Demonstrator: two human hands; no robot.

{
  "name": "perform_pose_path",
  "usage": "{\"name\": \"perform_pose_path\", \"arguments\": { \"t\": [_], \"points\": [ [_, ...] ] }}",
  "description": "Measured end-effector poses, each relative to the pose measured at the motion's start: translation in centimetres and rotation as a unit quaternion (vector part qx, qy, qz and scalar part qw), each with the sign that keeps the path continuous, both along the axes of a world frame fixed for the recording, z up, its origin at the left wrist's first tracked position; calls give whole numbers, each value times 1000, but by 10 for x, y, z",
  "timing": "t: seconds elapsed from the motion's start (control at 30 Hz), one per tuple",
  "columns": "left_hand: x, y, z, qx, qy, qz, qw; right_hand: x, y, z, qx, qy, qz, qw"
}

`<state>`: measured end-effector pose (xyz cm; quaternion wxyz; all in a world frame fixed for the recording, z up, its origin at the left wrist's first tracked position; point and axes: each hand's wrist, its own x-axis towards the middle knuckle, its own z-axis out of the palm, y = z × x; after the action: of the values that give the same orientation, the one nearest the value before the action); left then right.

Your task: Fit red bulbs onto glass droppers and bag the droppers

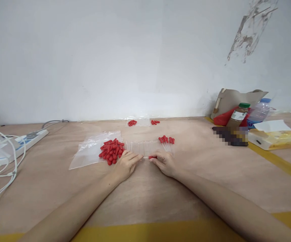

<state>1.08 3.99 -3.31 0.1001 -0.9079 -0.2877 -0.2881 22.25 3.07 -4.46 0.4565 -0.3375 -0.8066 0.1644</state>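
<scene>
My left hand (128, 164) is closed on a thin clear dropper tube (146, 157), whose end shows past the fingertips. My right hand (164, 163) pinches a red rubber bulb (152, 157) at the other end of that tube; whether the tube sits inside the bulb I cannot tell. Just beyond both hands lies a row of clear tubes (142, 147) side by side. At the row's right end, several droppers (166, 139) have red bulbs on their far ends. A pile of loose red bulbs (112, 150) lies beside my left hand, partly on a clear plastic bag (86, 150).
Near the wall, more red bulbs (132, 123) lie by a thin plastic bag (143, 122). On the left are a power strip (38, 137) and white cables (14, 161). A green-capped bottle (238, 115), grey bag (241, 96), water bottle (260, 111) and tissue pack (278, 136) stand right.
</scene>
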Motion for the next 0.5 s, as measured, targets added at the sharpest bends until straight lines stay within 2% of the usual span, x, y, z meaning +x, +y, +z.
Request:
{"name": "perform_pose_path", "arguments": {
  "t": [0.23, 0.5],
  "points": [
    [1, 1, -1, 28, 25, -4, 999, 1, 2, -3, 49, 6, 16, 999],
    [5, -1, 2, 72, 76, 4, 995, 5, 6, -6, 121, -79, 4, 990]
  ]
}}
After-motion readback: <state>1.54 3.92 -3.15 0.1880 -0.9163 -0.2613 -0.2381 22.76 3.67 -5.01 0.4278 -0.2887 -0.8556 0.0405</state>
